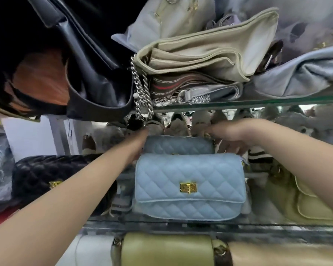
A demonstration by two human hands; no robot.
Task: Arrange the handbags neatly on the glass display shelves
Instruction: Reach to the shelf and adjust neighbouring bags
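A light blue quilted handbag with a gold clasp stands upright at the front of the middle glass shelf. Right behind it stands a second blue quilted bag, partly hidden. My left hand reaches past the front bag and touches the left end of the rear bag; its fingers are mostly hidden. My right hand reaches in from the right, fingers curled down at the right end of the rear bag. Whether it grips the bag is hard to tell.
A black quilted bag stands left on the same shelf, a cream bag right. The upper glass shelf carries stacked beige and grey bags with a dangling silver chain. A black bag hangs top left. An olive bag sits below.
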